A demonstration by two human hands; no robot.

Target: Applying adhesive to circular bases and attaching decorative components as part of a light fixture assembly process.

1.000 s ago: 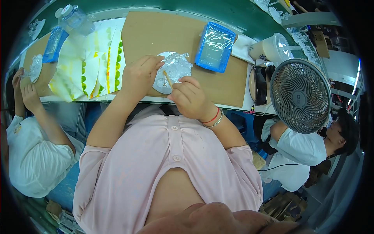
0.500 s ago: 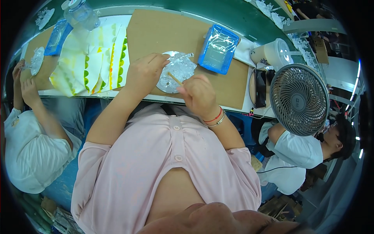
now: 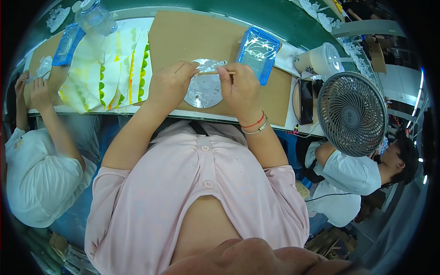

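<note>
A round, whitish disc [image 3: 201, 94] lies on the brown board before me, with small clear pieces on it. My left hand [image 3: 174, 81] is closed at the disc's far left edge, its thumb and finger pinching a clear, glossy plastic piece [image 3: 214, 65]. My right hand [image 3: 242, 87] grips a thin wooden stick [image 3: 211, 73] between thumb and fingers. The stick lies nearly level across the disc's far part, its tip close to my left fingertips. Exactly where the tip touches is too small to tell.
A blue tray [image 3: 263, 79] with shiny clear wrap stands beyond my right hand. To its right are a lidded cup [image 3: 321, 60], a dark flat case [image 3: 305, 103] and a fan [image 3: 352, 114]. Patterned sheets [image 3: 121, 75] lie left. Co-workers sit on both sides.
My right hand has moved away from me and slightly right, swinging the stick from a slant over the disc's middle to nearly level at its far side. My left hand stays almost in place.
</note>
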